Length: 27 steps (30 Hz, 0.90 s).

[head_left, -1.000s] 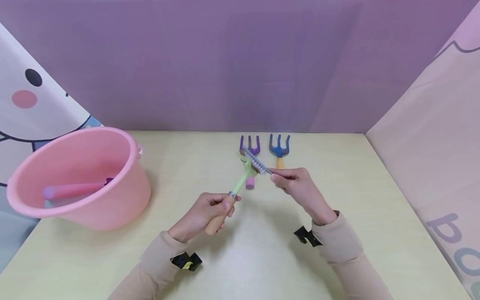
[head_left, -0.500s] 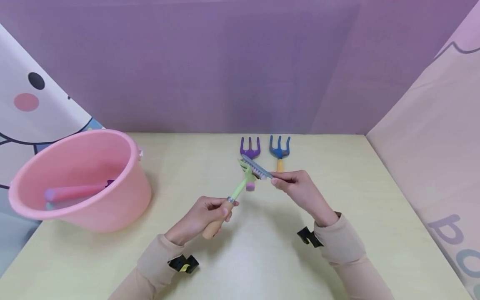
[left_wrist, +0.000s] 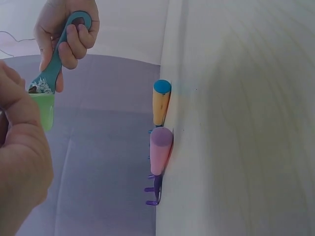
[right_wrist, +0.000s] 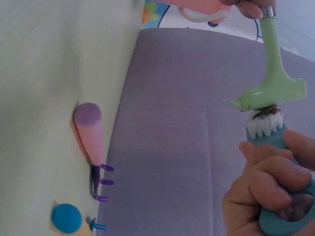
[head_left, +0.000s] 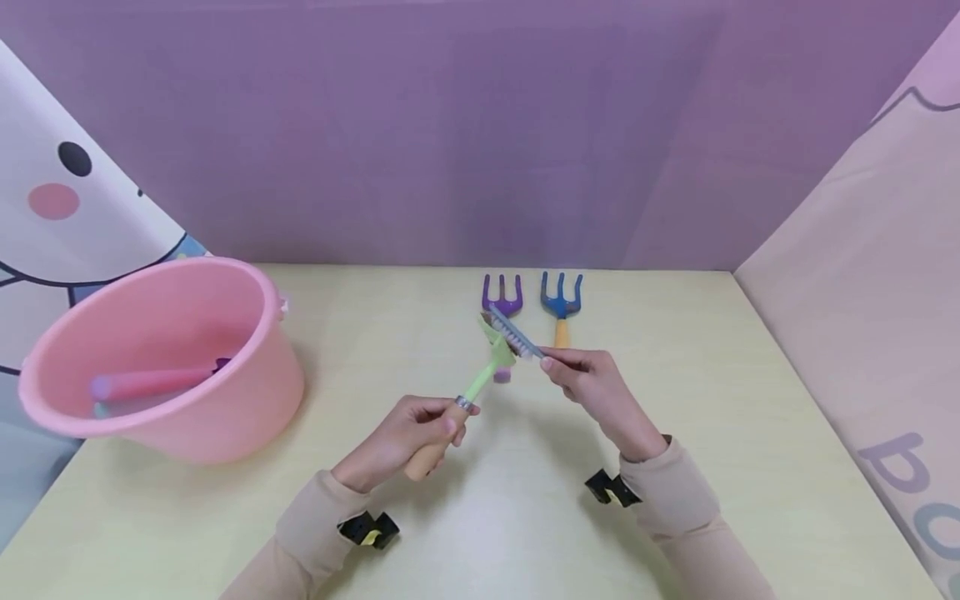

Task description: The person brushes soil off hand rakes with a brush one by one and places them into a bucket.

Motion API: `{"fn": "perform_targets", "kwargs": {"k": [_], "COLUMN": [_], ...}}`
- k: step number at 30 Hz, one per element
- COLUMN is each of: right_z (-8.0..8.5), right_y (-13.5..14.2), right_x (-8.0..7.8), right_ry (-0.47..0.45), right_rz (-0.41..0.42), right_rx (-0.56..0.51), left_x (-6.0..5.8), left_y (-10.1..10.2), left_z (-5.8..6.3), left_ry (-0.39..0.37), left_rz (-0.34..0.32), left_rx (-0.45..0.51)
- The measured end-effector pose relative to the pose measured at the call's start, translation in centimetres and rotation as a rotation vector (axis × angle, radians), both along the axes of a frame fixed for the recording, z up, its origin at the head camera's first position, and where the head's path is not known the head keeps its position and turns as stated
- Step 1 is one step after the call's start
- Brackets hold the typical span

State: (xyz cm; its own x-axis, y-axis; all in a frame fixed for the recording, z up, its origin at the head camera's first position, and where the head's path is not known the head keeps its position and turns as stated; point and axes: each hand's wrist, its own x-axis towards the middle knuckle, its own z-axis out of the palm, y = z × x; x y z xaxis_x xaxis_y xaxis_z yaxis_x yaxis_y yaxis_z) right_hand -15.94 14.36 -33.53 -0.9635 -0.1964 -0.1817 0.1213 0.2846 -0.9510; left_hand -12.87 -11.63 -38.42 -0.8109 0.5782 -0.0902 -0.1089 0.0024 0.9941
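Head view, centre of the frame: your left hand (head_left: 411,433) grips one green tool (head_left: 480,381), fingers closed round its handle; your right hand (head_left: 592,385) holds one brush (head_left: 514,332) tightly, bristles against the tool. Right of centre lie two rakes: one purple rake (head_left: 502,307), one blue rake (head_left: 561,307). One bucket (head_left: 232,408) stands left.

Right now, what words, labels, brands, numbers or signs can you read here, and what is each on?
"p" or "b", I can't tell which: purple letter on the right-hand wall.
"o", cut off by the picture's edge: blue-grey letter, same wall.
Greenish mark below it: too cut off to read.
None I can make out on the green tool, brush, purple fork, blue fork or bucket.
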Motion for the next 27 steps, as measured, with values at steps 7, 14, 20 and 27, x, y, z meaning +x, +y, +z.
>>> {"fn": "perform_targets", "kwargs": {"k": [7,14,20,27], "right_z": [-0.5,-1.1,-1.4,-1.7], "right_y": [0.0,0.2,0.4,0.5], "right_x": [0.1,0.2,0.3,0.3], "right_ry": [0.008,0.032,0.021,0.02], "right_rz": [-0.031,-0.109,-0.133,-0.154], "right_rx": [-0.147,-0.269,-0.314,-0.308], "left_x": [0.2,0.2,0.0,-0.3], "left_y": [-0.1,0.0,0.1,0.0], "left_z": [-0.2,-0.1,0.2,0.5], "left_ry": [-0.003,0.02,0.076,0.209], "left_rz": [0.02,0.11,0.252,0.393], "left_rx": [0.004,-0.009,-0.044,-0.207]}}
